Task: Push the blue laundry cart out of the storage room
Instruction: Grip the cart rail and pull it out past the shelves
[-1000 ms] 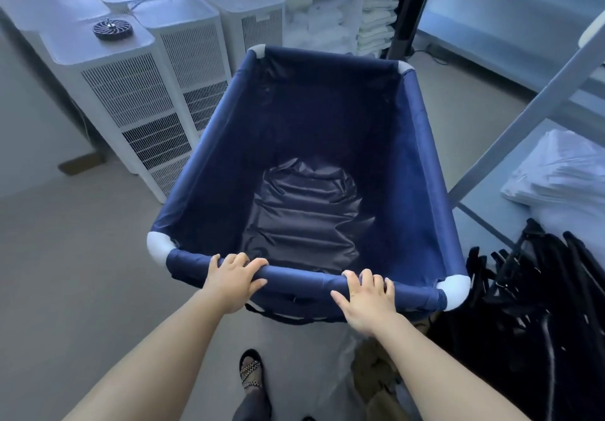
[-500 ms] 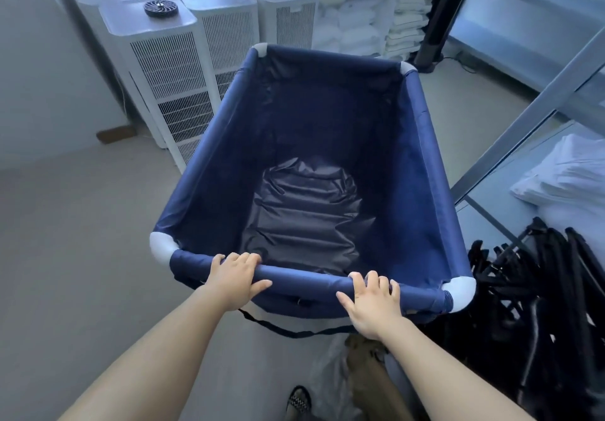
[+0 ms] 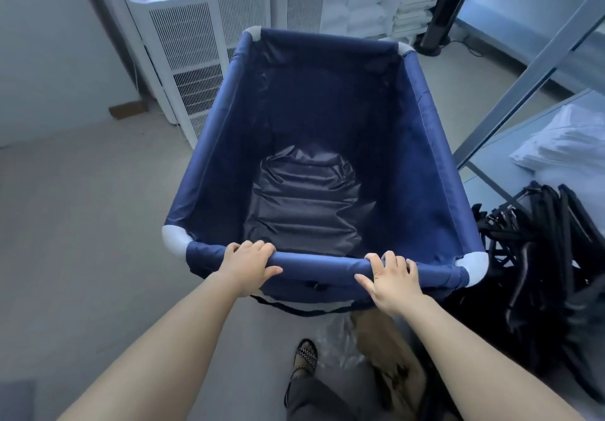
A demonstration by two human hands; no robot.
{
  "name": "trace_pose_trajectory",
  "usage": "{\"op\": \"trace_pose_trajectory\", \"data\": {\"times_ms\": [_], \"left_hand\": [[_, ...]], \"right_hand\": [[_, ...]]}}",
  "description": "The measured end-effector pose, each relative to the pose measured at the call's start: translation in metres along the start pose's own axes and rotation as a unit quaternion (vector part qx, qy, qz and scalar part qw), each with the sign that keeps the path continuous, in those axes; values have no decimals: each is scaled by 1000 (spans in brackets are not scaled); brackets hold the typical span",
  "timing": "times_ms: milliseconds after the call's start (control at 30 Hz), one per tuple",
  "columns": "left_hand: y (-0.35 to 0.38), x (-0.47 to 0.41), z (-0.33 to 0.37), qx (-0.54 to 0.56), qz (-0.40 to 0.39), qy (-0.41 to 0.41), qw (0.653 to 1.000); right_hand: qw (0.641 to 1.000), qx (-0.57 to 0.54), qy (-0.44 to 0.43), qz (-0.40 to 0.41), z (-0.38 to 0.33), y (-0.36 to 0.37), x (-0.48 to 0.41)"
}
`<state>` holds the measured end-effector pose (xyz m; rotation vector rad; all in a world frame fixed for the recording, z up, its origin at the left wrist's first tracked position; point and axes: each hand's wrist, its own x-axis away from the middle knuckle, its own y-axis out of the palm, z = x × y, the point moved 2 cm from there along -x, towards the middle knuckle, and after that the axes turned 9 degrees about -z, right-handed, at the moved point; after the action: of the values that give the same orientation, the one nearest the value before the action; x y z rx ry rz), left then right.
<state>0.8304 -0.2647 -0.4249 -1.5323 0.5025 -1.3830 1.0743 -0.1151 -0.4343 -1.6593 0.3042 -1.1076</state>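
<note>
The blue laundry cart [image 3: 429,145] fills the middle of the head view. It is a fabric bin on a tube frame with white corner joints, and only a dark liner lies inside. My left hand [image 3: 246,265] is wrapped over the near top rail, left of centre. My right hand [image 3: 391,281] rests on the same rail further right, fingers over the top and thumb spread out. The cart's wheels are hidden under the fabric.
White air purifier units [image 3: 183,37] stand close to the cart's far left side. Stacked white linens [image 3: 370,1] fill shelves behind. A metal rack [image 3: 523,83] with a pillow and a pile of black hangers [image 3: 540,243] crowd the right. Grey floor [image 3: 82,224] spreads to the left.
The cart and my view have swung left: the white units, rack and hangers shifted right in view, and more floor shows at left. Both hands stayed on the rail.
</note>
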Motion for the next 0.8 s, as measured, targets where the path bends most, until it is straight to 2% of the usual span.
{"op": "trace_pose_trajectory", "data": {"times_ms": [333,800], "left_hand": [[-4,-13,3,28,-29,9,999],[-66,-112,-15,27,-24,-61,997]], "right_hand": [[999,37,-16,-22,16,-20,-23],[995,53,-81,-23,29,-94,-157]]}}
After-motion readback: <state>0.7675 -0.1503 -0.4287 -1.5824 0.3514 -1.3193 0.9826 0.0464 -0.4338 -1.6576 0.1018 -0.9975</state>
